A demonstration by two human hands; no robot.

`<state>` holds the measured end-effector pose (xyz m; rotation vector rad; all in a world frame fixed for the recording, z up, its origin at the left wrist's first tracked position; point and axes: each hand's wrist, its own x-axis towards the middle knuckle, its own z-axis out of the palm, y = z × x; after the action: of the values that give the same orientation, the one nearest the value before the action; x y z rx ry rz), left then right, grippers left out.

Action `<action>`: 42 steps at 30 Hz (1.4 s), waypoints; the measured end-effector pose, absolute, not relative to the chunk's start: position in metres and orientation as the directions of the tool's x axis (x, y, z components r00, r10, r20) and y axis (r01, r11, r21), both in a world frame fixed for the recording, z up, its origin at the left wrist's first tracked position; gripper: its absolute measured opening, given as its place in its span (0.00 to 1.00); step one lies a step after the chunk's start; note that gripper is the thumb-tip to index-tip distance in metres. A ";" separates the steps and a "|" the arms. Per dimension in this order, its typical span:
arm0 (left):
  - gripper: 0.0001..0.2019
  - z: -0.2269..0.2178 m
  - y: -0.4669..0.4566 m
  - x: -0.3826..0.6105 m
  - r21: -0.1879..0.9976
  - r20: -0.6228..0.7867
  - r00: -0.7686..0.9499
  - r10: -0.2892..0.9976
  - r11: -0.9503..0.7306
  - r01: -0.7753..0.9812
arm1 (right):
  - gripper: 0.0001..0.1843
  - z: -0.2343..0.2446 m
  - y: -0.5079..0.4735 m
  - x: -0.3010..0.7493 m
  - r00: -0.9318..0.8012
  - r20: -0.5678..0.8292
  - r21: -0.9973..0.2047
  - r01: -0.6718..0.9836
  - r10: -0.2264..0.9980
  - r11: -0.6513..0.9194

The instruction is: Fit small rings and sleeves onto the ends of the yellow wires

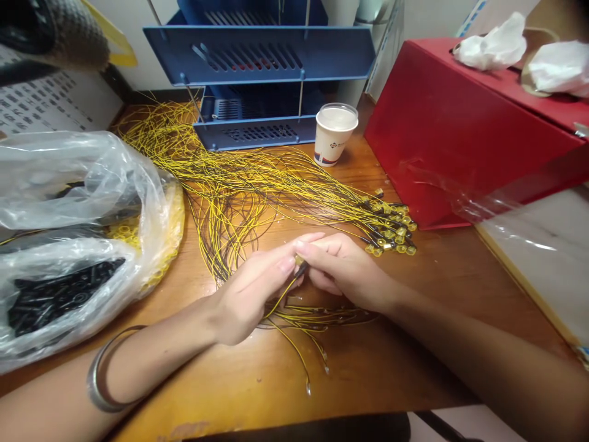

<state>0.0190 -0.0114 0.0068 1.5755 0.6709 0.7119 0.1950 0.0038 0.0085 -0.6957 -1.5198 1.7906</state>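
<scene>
In the middle of the table my left hand [253, 285] and my right hand [347, 270] meet, fingers pinched together. Between the fingertips is the end of a yellow-and-black wire [286, 290], where a short black sleeve [301, 268] and a bit of yellow show; the rest of that end is hidden. Below the hands, several loose wires [317, 319] lie with small metallic tips. Behind, a long bundle of yellow-and-black wires [257, 172] runs rightward to a cluster of black ends with clear yellow caps [391, 230].
On the left, clear plastic bags [83, 159] hold black tubular pieces [59, 301] and yellow caps [161, 264]. A blue tray rack [262, 58] stands behind the wires, beside a paper cup [335, 138]. A red box [442, 123] with crumpled tissue on top stands at right.
</scene>
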 end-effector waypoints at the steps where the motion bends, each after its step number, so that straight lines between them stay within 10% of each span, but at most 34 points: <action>1: 0.24 0.006 -0.011 0.019 0.991 0.072 0.640 0.765 -0.127 0.040 | 0.33 0.007 0.003 0.195 -0.622 0.030 -0.984 -0.157 0.782 -0.088; 42: 0.24 0.010 -0.009 0.021 0.995 0.042 0.639 0.768 -0.088 0.040 | 0.32 0.014 0.003 0.192 -0.631 -0.002 -0.971 -0.185 0.776 -0.153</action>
<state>0.0209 -0.0094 0.0098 1.5577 0.6943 0.6956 0.1923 0.0034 0.0138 -0.6921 -1.4497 1.8529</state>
